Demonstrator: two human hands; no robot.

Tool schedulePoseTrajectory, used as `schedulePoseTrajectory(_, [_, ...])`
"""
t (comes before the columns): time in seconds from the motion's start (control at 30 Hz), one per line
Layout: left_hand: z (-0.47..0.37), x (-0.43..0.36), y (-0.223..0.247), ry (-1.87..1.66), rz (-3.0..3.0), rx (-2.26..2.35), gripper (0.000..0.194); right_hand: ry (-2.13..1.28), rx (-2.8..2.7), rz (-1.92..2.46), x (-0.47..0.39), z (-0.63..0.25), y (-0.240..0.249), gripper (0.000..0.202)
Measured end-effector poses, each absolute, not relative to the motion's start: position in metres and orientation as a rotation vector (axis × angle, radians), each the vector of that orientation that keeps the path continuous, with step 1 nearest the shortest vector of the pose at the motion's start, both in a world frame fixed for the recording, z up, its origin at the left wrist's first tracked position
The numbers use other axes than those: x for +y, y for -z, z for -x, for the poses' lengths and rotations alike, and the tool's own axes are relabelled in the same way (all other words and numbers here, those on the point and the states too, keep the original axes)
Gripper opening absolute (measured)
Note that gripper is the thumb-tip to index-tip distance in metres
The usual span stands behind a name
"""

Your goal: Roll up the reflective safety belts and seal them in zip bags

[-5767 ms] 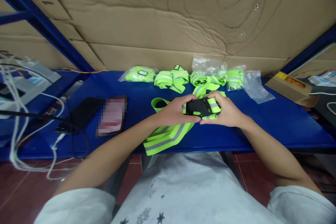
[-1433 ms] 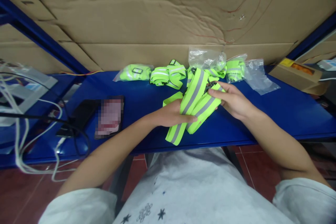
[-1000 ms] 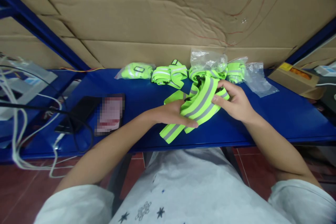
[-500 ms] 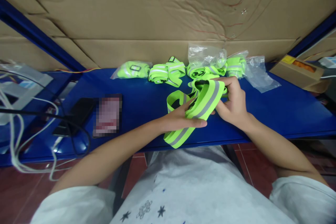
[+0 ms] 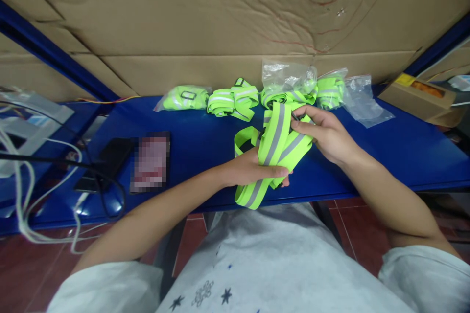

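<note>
Okay, so the neon-green fabric strap with a grey stripe (image 5: 273,142) is up in both hands, over the near part of the glossy blue metal tabletop (image 5: 205,181); left hand (image 5: 244,168) is curled round the folded layers, thumb across the front; right hand (image 5: 326,132) has thumb and fingers pinched near the upper right, with a small dark fitting (image 5: 294,117) by the fingertips, can't tell what kind; I'd let the left do the clamping and keep the layers edge to edge, since they look fanned out; I'd also watch the slack loop (image 5: 245,137) at the left, it could snag or twist; behind are 4 bright green strap bundles (image 5: 222,102), with a crumpled clear plastic bag (image 5: 288,77) on 1
</note>
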State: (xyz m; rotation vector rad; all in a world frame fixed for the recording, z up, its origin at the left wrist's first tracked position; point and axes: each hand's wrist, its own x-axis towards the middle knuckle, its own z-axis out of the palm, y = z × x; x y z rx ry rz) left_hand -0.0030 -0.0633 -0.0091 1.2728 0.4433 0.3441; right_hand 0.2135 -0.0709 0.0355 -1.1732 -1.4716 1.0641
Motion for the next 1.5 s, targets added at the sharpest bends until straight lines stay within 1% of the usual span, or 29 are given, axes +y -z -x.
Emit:
schedulePoseTrajectory(0.1, [0.004,-0.063,0.006,-0.358,-1.338,0.461,0.034,-1.450,-1.224,1.182,-0.070,-0.213,-0.039,0.030])
schedulePoseTrajectory(0.17, [0.005,-0.063,0.004,-0.381,-1.383,0.471,0.035,-1.655,-1.154,1.190,-0.070,-0.213,-0.040,0.034])
schedulePoseTrajectory(0.23, [0.007,-0.063,0.002,-0.408,-1.451,0.465,0.033,-1.824,-1.165,1.178,-0.069,-0.214,-0.038,0.040])
schedulePoseTrajectory(0.3, [0.010,-0.062,0.002,-0.427,-1.533,0.448,0.030,-1.896,-1.257,1.143,-0.068,-0.213,-0.033,0.048])
schedulePoseTrajectory(0.37, [0.012,-0.060,0.003,-0.445,-1.609,0.448,0.026,-1.773,-1.446,1.096,-0.067,-0.212,-0.026,0.050])
schedulePoseTrajectory(0.47, [0.014,-0.055,0.006,-0.479,-1.674,0.495,0.025,-1.323,-1.754,1.041,-0.065,-0.210,-0.017,0.044])
schedulePoseTrajectory(0.57, [0.014,-0.052,0.007,-0.525,-1.673,0.559,0.028,-0.886,-1.915,1.050,-0.067,-0.210,-0.014,0.036])
schedulePoseTrajectory(0.63, [0.014,-0.050,0.006,-0.527,-1.652,0.576,0.029,-0.765,-1.970,1.071,-0.072,-0.210,-0.016,0.043])
schedulePoseTrajectory(0.73, [0.015,-0.051,0.005,-0.490,-1.640,0.543,0.030,-0.810,-2.047,1.081,-0.081,-0.209,-0.019,0.061])
schedulePoseTrajectory(0.87, [0.012,-0.054,0.008,-0.545,-1.686,0.521,0.028,-0.743,-2.212,1.025,-0.084,-0.206,-0.018,0.078])
schedulePoseTrajectory(0.9, [0.010,-0.054,0.009,-0.560,-1.699,0.520,0.027,-0.704,-2.224,1.015,-0.083,-0.205,-0.017,0.078])
schedulePoseTrajectory(0.93, [0.009,-0.055,0.010,-0.566,-1.705,0.517,0.026,-0.670,-2.216,1.010,-0.082,-0.204,-0.016,0.073])
schedulePoseTrajectory(1.03, [0.004,-0.055,0.011,-0.551,-1.635,0.499,0.025,-0.613,-2.148,1.020,-0.081,-0.201,-0.016,0.044])
schedulePoseTrajectory(1.07, [0.003,-0.056,0.011,-0.542,-1.591,0.490,0.025,-0.626,-2.124,1.048,-0.082,-0.200,-0.017,0.039])
schedulePoseTrajectory(1.17, [0.002,-0.056,0.008,-0.491,-1.458,0.453,0.030,-0.749,-2.006,1.182,-0.086,-0.200,-0.022,0.036])
schedulePoseTrajectory(1.23, [0.005,-0.057,0.006,-0.436,-1.413,0.437,0.036,-0.797,-1.884,1.240,-0.087,-0.202,-0.026,0.038])
schedulePoseTrajectory(1.3, [0.008,-0.056,0.002,-0.361,-1.413,0.424,0.039,-0.819,-1.764,1.243,-0.088,-0.203,-0.029,0.043])
schedulePoseTrajectory(1.4, [0.013,-0.056,-0.004,-0.308,-1.466,0.380,0.042,-0.947,-1.653,1.211,-0.087,-0.205,-0.033,0.042])
schedulePoseTrajectory(1.47, [0.013,-0.058,-0.006,-0.333,-1.540,0.406,0.040,-0.968,-1.638,1.226,-0.086,-0.205,-0.035,0.042])
schedulePoseTrajectory(1.5, [0.012,-0.059,-0.007,-0.357,-1.590,0.453,0.037,-0.918,-1.649,1.248,-0.087,-0.205,-0.035,0.041])
